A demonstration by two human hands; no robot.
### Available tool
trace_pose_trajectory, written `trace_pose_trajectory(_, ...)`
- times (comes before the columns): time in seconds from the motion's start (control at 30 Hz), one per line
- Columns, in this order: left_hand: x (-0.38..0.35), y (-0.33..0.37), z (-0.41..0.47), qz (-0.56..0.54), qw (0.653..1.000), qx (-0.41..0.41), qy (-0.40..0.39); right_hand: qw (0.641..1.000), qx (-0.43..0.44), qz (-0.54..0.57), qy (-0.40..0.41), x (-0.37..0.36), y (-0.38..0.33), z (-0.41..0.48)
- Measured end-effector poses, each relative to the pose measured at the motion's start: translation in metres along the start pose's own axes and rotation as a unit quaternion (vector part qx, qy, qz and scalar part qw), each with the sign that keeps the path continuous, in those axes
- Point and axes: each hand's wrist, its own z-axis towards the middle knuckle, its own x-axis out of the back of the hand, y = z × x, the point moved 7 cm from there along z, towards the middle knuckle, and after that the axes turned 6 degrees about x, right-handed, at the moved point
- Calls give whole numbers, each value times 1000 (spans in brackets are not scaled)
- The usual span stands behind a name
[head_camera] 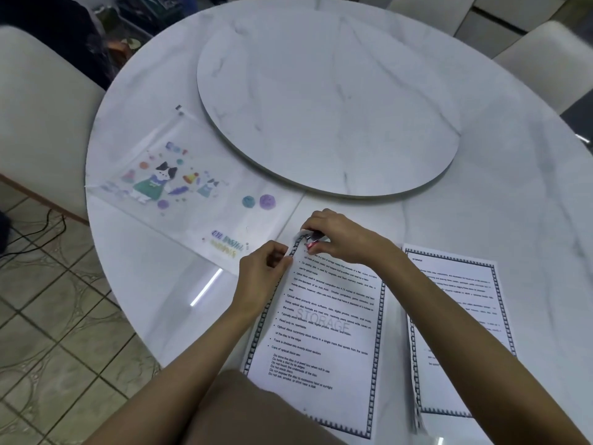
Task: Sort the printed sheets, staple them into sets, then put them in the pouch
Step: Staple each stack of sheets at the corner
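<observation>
Paper this thin will likely buckle: your left hand (263, 268) pinches the sheets (321, 322) beside their corner, your right hand (337, 239) grips the stapler (313, 241); hold close there.

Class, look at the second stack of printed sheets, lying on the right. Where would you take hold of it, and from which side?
The stack lies flat on the table, so most edges give fingertips no way under. Its sheets seem to fan apart at the near left corner, so probably pinch that corner, coming in from the near side.
</observation>
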Motion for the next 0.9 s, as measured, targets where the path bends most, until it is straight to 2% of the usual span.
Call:
trace_pose_trajectory(0.3,-1,8,-2,-15,1000,-27,-2,999,-15,20,-42,1,1,0)
trace_pose_trajectory(0.77,2,3,0,-16,1000,-15,14,998,-6,62,-25,-6,2,2)
trace_pose_trajectory(0.9,3,4,-1,-13,1000,-15,17,998,-1,68,3,-6,4,3)
